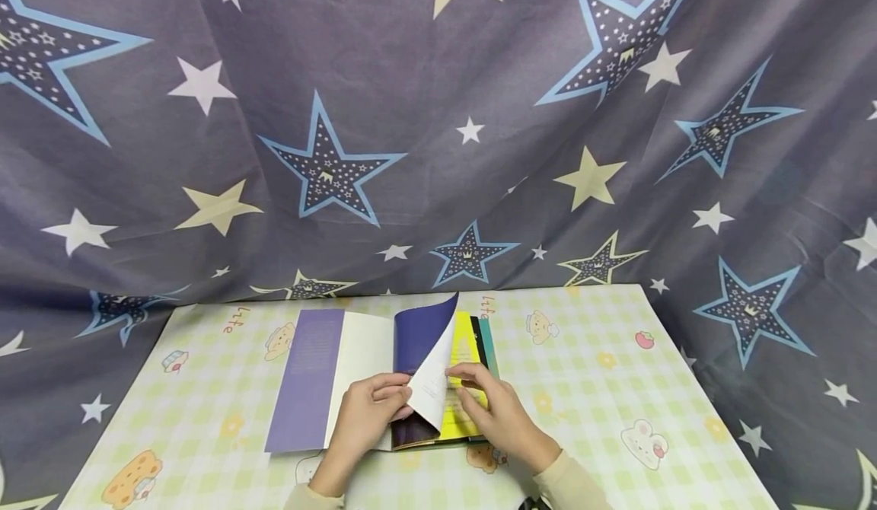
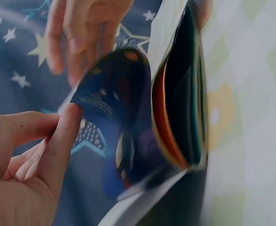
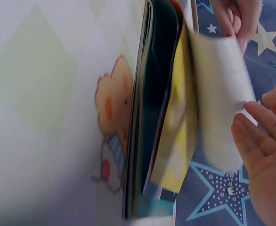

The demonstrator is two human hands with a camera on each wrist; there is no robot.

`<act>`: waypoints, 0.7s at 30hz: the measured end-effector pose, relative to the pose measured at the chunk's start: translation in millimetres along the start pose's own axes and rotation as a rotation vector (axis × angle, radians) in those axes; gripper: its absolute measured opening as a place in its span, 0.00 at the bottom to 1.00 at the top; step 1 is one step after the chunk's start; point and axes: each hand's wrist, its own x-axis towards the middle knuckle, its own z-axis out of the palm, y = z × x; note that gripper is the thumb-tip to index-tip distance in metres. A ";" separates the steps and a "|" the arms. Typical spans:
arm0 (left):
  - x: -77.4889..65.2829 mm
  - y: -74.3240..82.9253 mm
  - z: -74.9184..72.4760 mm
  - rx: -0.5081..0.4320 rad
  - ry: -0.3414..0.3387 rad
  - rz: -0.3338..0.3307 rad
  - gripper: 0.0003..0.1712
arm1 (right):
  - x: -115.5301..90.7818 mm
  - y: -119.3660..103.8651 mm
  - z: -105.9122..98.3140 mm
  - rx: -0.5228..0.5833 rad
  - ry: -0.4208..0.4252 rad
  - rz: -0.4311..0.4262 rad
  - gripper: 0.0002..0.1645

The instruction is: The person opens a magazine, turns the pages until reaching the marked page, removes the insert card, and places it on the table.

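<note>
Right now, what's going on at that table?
A person has a book open on a checkered tablecloth. The left hand pinches a lifted page, mostly dark blue on one face and white on the other, while the right hand is at its edge. It stands curled, with a yellow sheet showing beside it.

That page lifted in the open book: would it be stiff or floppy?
The page is probably floppy, since it curls over. It may be slightly slippery, as its dark side shines in the left wrist view.
</note>
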 end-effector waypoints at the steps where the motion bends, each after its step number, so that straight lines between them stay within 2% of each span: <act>1: -1.6 1.6 -3.9 -0.009 0.020 -0.013 0.14 | -0.6 0.1 -1.6 -0.006 -0.005 0.008 0.22; 5: -10.8 9.9 -24.2 -0.025 0.102 -0.049 0.12 | -4.5 1.1 -8.8 -0.041 -0.064 0.103 0.26; 11: -26.0 16.5 -65.9 0.025 0.211 -0.073 0.15 | -11.1 6.4 -15.3 -0.125 -0.259 0.257 0.38; 15: -37.4 15.9 -94.7 0.054 0.282 -0.098 0.17 | -14.0 9.5 -15.0 -0.160 -0.357 0.264 0.42; 21: -46.3 5.0 -129.1 0.116 0.357 -0.180 0.21 | -15.9 11.7 -13.1 -0.207 -0.397 0.228 0.45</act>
